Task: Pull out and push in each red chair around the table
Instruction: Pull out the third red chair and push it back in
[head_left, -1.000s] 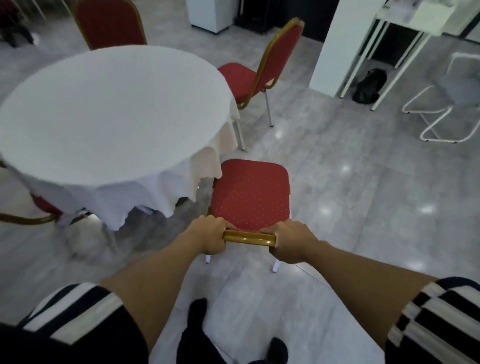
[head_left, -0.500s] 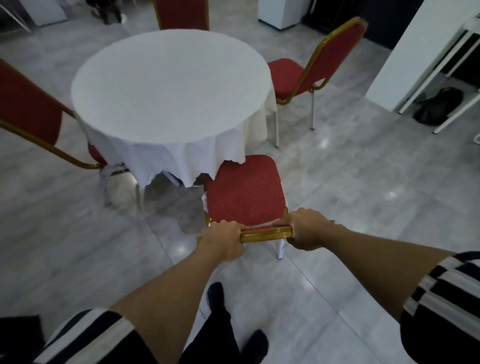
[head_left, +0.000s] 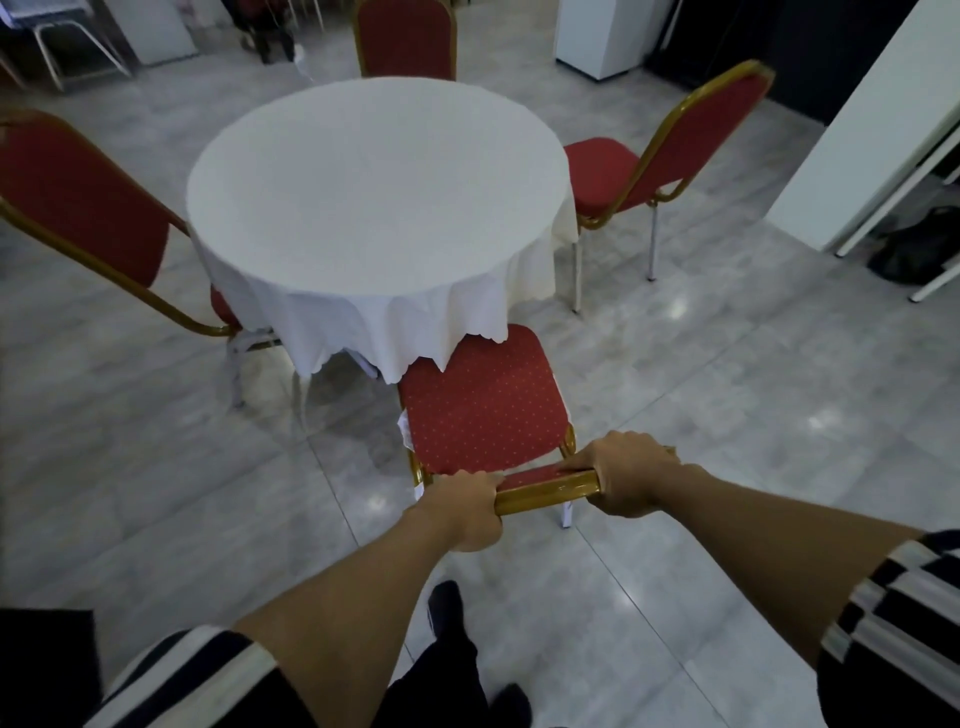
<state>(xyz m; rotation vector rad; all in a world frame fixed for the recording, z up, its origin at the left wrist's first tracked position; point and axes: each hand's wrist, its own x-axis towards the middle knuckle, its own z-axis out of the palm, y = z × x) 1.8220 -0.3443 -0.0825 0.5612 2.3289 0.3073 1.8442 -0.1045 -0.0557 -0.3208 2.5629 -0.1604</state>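
Note:
A round table (head_left: 374, 192) under a white cloth stands in the middle. The near red chair (head_left: 480, 410) has a gold frame, and its seat front sits just under the hanging cloth. My left hand (head_left: 465, 506) and my right hand (head_left: 631, 475) both grip the gold top rail of its backrest. A second red chair (head_left: 78, 208) stands at the table's left, a third (head_left: 680, 150) at its right, and a fourth (head_left: 405, 39) at the far side.
A white pillar (head_left: 862, 135) and a black bag (head_left: 919, 252) lie to the right. White metal frames (head_left: 62, 47) stand at the far left, a white cabinet (head_left: 602, 36) at the back. Grey tiled floor surrounds the table; my feet are right behind the chair.
The near chair has gone forward toward the table, its seat front now reaching the cloth's hem. My view has swung left, so more of the left chair and the far chair shows.

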